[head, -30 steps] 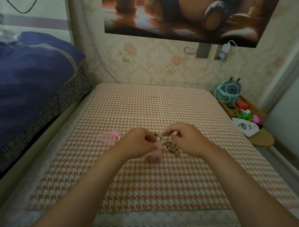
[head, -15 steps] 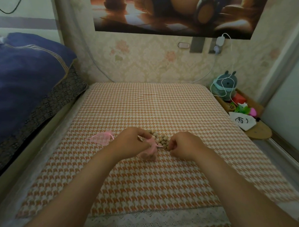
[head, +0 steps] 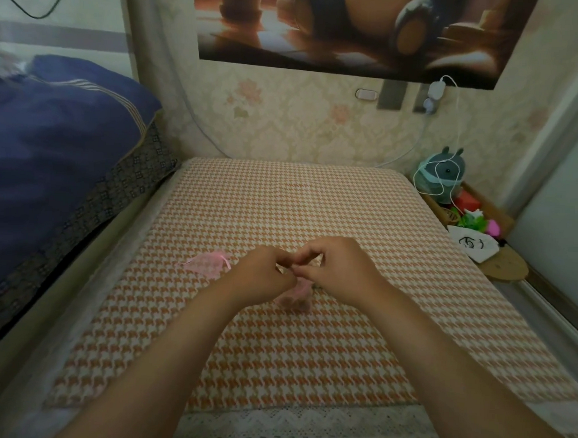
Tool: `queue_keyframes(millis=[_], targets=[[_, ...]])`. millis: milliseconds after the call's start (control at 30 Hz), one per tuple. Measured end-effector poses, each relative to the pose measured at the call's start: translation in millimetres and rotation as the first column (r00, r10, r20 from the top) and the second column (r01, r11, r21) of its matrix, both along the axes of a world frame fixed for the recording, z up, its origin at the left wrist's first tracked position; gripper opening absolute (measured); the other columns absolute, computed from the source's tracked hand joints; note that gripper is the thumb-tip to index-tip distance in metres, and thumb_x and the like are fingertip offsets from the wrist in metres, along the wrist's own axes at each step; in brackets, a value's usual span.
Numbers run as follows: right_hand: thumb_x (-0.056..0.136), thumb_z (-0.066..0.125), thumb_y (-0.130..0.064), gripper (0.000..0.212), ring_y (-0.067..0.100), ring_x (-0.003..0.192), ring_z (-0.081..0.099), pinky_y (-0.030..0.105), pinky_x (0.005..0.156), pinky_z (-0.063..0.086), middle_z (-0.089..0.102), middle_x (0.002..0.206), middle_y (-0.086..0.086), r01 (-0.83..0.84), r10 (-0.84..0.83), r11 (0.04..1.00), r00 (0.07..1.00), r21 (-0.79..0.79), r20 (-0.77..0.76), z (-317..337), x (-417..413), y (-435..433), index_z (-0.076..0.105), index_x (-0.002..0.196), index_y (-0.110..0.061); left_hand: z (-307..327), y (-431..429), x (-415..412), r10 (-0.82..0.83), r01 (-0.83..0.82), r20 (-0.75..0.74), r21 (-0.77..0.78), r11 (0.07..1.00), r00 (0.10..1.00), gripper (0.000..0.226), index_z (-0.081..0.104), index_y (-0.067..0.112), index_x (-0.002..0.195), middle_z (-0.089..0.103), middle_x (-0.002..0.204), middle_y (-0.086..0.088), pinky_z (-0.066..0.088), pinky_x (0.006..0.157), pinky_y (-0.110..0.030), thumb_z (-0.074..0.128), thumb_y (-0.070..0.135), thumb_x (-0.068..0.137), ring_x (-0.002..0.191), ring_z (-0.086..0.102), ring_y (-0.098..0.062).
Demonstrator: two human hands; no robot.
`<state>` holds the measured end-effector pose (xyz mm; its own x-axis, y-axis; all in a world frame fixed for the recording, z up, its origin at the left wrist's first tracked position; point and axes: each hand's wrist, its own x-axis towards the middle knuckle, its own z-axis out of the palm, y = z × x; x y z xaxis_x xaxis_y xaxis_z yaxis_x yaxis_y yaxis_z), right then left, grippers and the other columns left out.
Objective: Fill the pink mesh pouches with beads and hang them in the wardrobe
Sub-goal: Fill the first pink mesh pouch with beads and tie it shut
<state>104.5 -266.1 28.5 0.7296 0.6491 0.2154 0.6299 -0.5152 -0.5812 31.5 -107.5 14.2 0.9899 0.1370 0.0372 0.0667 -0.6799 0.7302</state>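
Above a houndstooth bed cover [head: 281,202], the left hand [head: 262,275] and right hand [head: 336,270] pinch the neck of a pink mesh pouch [head: 294,297] sagging just below their fingertips; a slipping pinch could spill any beads inside, near the second pouch [head: 208,263] left of the grip.

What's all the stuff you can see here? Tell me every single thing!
held mesh pouch: one, pink, under both hands
spare mesh pouch: one, pink, flat on the cover, left of the hands
checked cover: one, orange and white, under the pouches
quilt: one, dark blue, far left
poster: one, brown, on the wall
charger: one, white, on the wall, cable hanging
round toy: one, teal, right corner
cloth bag: one, white with a black drawing, right edge
left hand: one, pinches the held pouch's top
right hand: one, pinches the held pouch's top
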Motion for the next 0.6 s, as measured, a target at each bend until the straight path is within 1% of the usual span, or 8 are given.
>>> queue_keyframes(millis=[67,100,133,200,267,400,533,600], targets=[[0.087,0.077,-0.033,0.010,-0.012,0.069,0.055,0.018,0.068,0.040,0.069,0.089,-0.020,-0.018,0.018,1.000,1.000,-0.002,-0.002,-0.5,1.6,0.4,0.081,0.096,-0.033,-0.1,1.3,-1.5,0.001,-0.001,0.002,-0.005,1.000,1.000,0.028,0.071,0.026,0.116,0.073,0.104,0.008,0.040,0.051,-0.013,0.062,0.022,0.089,0.054,0.054,0.005],[0.088,0.076,-0.031,0.010,-0.011,0.069,0.055,0.018,0.069,0.041,0.067,0.089,-0.020,-0.021,0.021,1.000,1.000,0.007,-0.011,-0.7,2.9,-0.3,0.081,0.096,-0.033,0.0,1.9,-1.8,0.009,-0.009,-0.001,0.000,1.000,1.000,0.029,0.071,0.026,0.117,0.073,0.103,0.007,0.043,0.052,-0.015,0.063,0.022,0.089,0.056,0.055,0.004],[0.090,0.074,-0.029,0.011,-0.010,0.071,0.056,0.019,0.070,0.043,0.067,0.091,-0.020,-0.012,0.012,1.000,1.000,0.015,-0.020,-0.8,4.5,-1.5,0.081,0.097,-0.033,0.4,2.2,-1.7,0.021,-0.021,-0.006,0.008,1.000,1.000,0.030,0.071,0.024,0.117,0.072,0.103,0.006,0.049,0.055,-0.021,0.063,0.022,0.088,0.059,0.058,0.000],[0.091,0.073,-0.025,0.011,-0.006,0.081,0.060,0.024,0.078,0.050,0.068,0.096,-0.020,0.038,-0.038,0.999,0.999,0.021,-0.016,-3.0,9.8,-5.6,0.079,0.095,-0.033,0.4,3.2,-1.1,0.052,-0.052,-0.020,0.028,0.998,0.998,0.031,0.070,0.022,0.118,0.070,0.109,0.004,0.059,0.070,-0.033,0.064,0.022,0.087,0.073,0.067,-0.011],[0.091,0.073,-0.023,0.011,-0.001,0.091,0.063,0.028,0.085,0.054,0.070,0.096,-0.019,0.102,-0.102,0.995,0.995,0.003,-0.010,-7.5,17.6,-12.1,0.077,0.093,-0.033,-0.5,3.5,-0.2,0.071,-0.070,-0.023,0.045,0.997,0.997,0.031,0.071,0.020,0.117,0.070,0.111,0.003,0.060,0.076,-0.037,0.064,0.022,0.087,0.080,0.069,-0.015],[0.091,0.070,-0.021,0.015,0.007,0.096,0.066,0.031,0.085,0.056,0.072,0.100,-0.015,0.193,-0.193,0.962,0.981,-0.191,0.017,-17.9,28.8,-24.9,0.077,0.096,-0.033,-0.1,1.7,1.3,0.072,-0.072,0.004,0.089,0.993,0.997,0.028,0.073,0.020,0.113,0.071,0.109,0.004,0.059,0.075,-0.037,0.065,0.025,0.087,0.079,0.070,-0.017],[0.090,0.069,-0.022,0.015,0.011,0.096,0.066,0.033,0.082,0.056,0.071,0.103,-0.015,0.220,-0.217,0.914,0.975,-0.340,0.046,-29.6,33.0,-27.3,0.076,0.095,-0.035,0.4,0.7,1.7,0.070,-0.071,0.004,0.106,0.992,0.998,0.023,0.074,0.026,0.107,0.072,0.102,0.003,0.060,0.072,-0.040,0.065,0.031,0.085,0.077,0.070,-0.020],[0.087,0.073,-0.028,0.010,0.012,0.095,0.066,0.031,0.079,0.054,0.073,0.101,-0.014,0.236,-0.224,0.889,0.972,-0.393,0.078,-32.8,34.9,-26.1,0.076,0.092,-0.036,0.7,0.1,1.1,0.053,-0.053,0.001,0.112,0.992,0.999,0.022,0.074,0.026,0.105,0.068,0.108,0.005,0.059,0.073,-0.039,0.065,0.033,0.086,0.076,0.069,-0.018]])
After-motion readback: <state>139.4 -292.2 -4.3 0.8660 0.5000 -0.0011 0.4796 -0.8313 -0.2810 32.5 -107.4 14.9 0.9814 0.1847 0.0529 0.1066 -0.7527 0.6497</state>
